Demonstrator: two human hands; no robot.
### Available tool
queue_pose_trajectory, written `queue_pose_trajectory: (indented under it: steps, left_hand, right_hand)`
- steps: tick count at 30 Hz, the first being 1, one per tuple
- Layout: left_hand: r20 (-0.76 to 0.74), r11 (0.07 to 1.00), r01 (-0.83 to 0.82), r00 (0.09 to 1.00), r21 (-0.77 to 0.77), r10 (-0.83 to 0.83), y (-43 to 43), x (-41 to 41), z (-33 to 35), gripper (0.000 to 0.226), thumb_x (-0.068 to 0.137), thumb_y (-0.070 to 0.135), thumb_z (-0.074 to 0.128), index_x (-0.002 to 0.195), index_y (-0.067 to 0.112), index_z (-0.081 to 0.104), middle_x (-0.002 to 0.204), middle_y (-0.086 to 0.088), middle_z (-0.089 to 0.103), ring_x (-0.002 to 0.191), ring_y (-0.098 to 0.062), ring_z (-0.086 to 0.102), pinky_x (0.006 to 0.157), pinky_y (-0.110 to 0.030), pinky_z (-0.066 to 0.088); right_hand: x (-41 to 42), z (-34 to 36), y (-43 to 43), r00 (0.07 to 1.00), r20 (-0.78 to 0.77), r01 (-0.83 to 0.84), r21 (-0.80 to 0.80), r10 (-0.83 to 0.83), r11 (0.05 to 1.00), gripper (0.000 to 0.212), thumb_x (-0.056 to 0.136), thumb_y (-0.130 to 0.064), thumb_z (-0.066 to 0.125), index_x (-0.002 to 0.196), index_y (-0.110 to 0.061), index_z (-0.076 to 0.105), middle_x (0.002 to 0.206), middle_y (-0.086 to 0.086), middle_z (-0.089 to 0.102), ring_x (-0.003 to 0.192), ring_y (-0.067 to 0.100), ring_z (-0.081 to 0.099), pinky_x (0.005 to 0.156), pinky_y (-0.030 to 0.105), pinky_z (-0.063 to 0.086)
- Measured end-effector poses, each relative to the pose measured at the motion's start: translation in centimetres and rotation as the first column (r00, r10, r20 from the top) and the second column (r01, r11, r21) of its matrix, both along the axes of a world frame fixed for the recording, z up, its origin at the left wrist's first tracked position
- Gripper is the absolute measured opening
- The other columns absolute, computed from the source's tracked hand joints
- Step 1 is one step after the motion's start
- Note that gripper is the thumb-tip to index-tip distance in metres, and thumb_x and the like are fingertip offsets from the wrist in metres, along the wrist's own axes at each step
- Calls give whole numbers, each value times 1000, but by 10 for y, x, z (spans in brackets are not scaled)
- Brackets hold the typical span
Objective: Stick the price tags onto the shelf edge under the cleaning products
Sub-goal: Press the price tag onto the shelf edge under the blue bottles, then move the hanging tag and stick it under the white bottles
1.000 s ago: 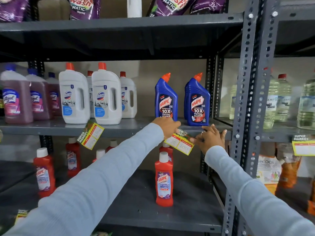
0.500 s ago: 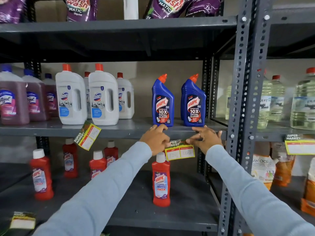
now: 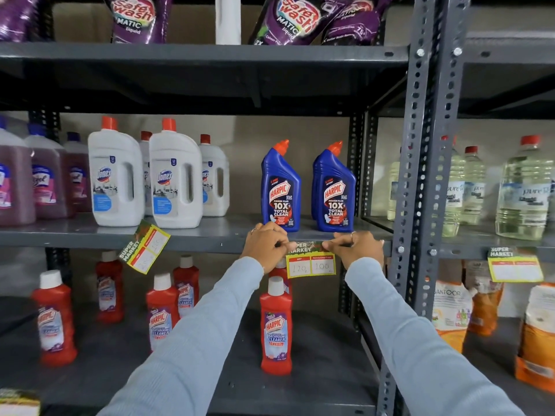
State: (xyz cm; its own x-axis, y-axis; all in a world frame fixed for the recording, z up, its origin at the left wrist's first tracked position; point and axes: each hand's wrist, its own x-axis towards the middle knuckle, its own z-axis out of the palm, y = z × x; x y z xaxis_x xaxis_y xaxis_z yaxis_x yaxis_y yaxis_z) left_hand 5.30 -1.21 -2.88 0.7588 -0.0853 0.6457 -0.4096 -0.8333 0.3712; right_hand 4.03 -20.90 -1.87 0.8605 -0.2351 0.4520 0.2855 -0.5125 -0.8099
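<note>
A yellow price tag (image 3: pixel 310 264) with "120" and "100" written on it hangs level against the grey shelf edge (image 3: pixel 210 244), below two blue Harpic bottles (image 3: pixel 280 189). My left hand (image 3: pixel 265 246) pinches its top left corner and my right hand (image 3: pixel 357 249) pinches its top right corner, both pressed to the shelf edge. Further left, a second price tag (image 3: pixel 144 246) hangs tilted from the same edge under the white Domex bottles (image 3: pixel 175 175).
Red Harpic bathroom cleaner bottles (image 3: pixel 275 325) stand on the lower shelf. A perforated grey upright (image 3: pixel 420 175) stands just right of my right hand. Beyond it are clear liquid bottles (image 3: pixel 524 187), another tag (image 3: pixel 515 265) and orange packs. Purple pouches (image 3: pixel 288 19) sit on top.
The tag was tilted and held below the edge; it has turned level and risen against the shelf edge. Both hands shifted to its top corners.
</note>
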Motion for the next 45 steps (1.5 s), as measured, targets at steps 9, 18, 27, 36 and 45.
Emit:
queue_pose_trajectory:
  steps: [9, 18, 27, 36, 45]
  left_hand:
    - [124, 997, -65, 990, 38, 60, -1, 12, -10, 26, 85, 44, 58, 87, 19, 64, 112, 2, 57, 110, -15, 44, 89, -30, 30]
    - [177, 988, 42, 984, -151, -14, 6, 15, -16, 28, 76, 42, 70, 68, 26, 49, 99, 5, 66, 98, -7, 48, 86, -33, 43]
    - [116, 944, 293, 954, -155, -277, 38, 1, -20, 37, 91, 17, 56, 121, 29, 39, 126, 3, 61, 126, -13, 46, 99, -41, 47]
    - [500, 945, 95, 862, -313, 79, 162, -70, -66, 43, 88, 33, 54, 126, 15, 48, 128, -2, 55, 122, -14, 50, 103, -25, 36]
    - [140, 852, -499, 843, -160, 520, 300, -77, -64, 26, 83, 41, 60, 98, 19, 64, 156, -16, 20, 146, -32, 6, 119, -49, 4]
  right_hand:
    - [12, -17, 9, 982, 109, 164, -61, -157, 985, 17, 68, -39, 77, 80, -28, 75, 120, -2, 66, 121, 18, 52, 118, 45, 11]
    - [14, -22, 12, 957, 199, 218, -14, -211, 976, 24, 59, -43, 81, 60, -37, 58, 78, -17, 66, 80, 4, 54, 107, 49, 36]
    - [15, -3, 5, 974, 111, 200, -10, -198, 980, 22, 81, -6, 65, 72, -27, 65, 85, 1, 70, 83, 19, 64, 82, 31, 52]
    - [-33, 5, 196, 770, 545, -288, -168, 332, 943, 22, 89, -18, 55, 109, -18, 62, 111, -5, 62, 103, 3, 54, 89, 7, 39]
    - [-15, 29, 343, 877, -3, -433, -441, 481, 786, 35, 88, -29, 57, 119, -15, 54, 127, 12, 52, 117, 31, 50, 101, 37, 39]
